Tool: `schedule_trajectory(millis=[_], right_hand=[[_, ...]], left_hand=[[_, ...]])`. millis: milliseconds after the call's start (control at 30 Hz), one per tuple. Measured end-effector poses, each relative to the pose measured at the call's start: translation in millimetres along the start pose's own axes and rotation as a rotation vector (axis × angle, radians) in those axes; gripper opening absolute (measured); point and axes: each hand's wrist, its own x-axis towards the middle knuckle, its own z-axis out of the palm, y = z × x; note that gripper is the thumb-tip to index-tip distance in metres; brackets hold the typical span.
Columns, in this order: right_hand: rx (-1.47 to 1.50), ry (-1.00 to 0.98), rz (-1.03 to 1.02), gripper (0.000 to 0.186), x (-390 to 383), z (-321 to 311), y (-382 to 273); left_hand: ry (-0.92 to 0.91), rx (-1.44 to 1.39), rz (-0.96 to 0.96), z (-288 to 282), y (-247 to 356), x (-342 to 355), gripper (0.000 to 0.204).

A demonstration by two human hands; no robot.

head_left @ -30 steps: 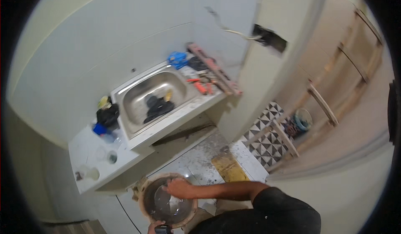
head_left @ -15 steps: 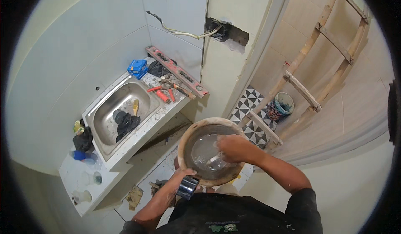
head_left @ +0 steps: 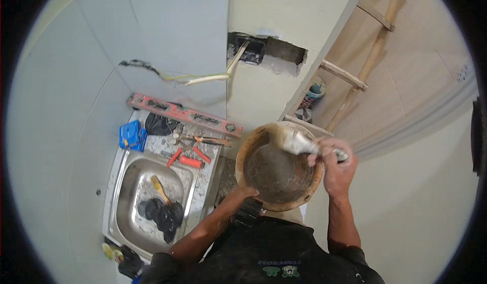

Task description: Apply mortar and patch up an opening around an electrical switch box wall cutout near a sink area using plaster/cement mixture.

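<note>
My right hand [head_left: 339, 166] is closed round the handle of a paintbrush [head_left: 299, 143], which is slightly blurred by motion. The brush's pale bristles point left, above the far side of a round bucket [head_left: 242, 157]. Murky grey-brown liquid [head_left: 274, 175] lies inside the bucket, whose rim is stained brown. At the near left of that rim, my left hand [head_left: 244, 194] grips the edge with the thumb over the top; its other fingers are mostly hidden. A dark band [head_left: 248, 211] sits on my left wrist.
At left, a steel sink [head_left: 120, 198] holds a yellow brush [head_left: 160, 187] and a black plastic bag [head_left: 170, 218]. A red level [head_left: 187, 115], hammer [head_left: 213, 141], red-handled pliers [head_left: 190, 161] and blue pack [head_left: 133, 135] lie behind. Loose wires [head_left: 205, 78] leave a wall hole [head_left: 290, 56]. A wooden ladder [head_left: 373, 76] leans right.
My right hand has risen out of the bucket and moved right, bringing the paintbrush above the rim. The view has shifted toward the wall; my left hand keeps its place on the rim.
</note>
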Motion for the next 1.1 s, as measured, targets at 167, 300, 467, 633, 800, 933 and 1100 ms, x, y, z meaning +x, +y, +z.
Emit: schedule_trajectory(millis=[167, 300, 467, 633, 800, 933, 1100], right_hand=[[-0.217, 0.179, -0.398, 0.011, 69.6, 61.1, -0.2], [-0.392, 0.212, -0.503, 0.016, 131.6, 76.9, 39.2], [-0.648, 0.346, -0.872, 0.02, 127.6, 82.5, 41.9], [-0.797, 0.15, -0.878, 0.022, 109.0, 108.5, 53.8], [-0.664, 0.245, -0.503, 0.02, 115.9, 100.2, 22.9], [-0.849, 0.316, -0.747, 0.02, 116.7, 85.9, 11.7], [-1.015, 0.12, -0.837, 0.02, 105.9, 95.0, 22.1]], left_hand=[[-0.004, 0.079, -0.028, -21.7, 24.6, 4.5, 0.051], [-0.05, 0.038, -0.042, -24.5, 35.2, -3.1, 0.048], [-0.051, 0.087, -0.204, -39.1, 37.1, -3.9, 0.05], [-0.069, 0.074, -0.206, -46.0, 36.3, 0.8, 0.052], [-0.045, 0.128, -0.223, -43.4, 42.9, -1.5, 0.052], [-0.062, 0.102, -0.235, -56.4, 36.9, 7.6, 0.052], [-0.104, 0.075, -0.191, -51.7, 42.5, 5.6, 0.049]])
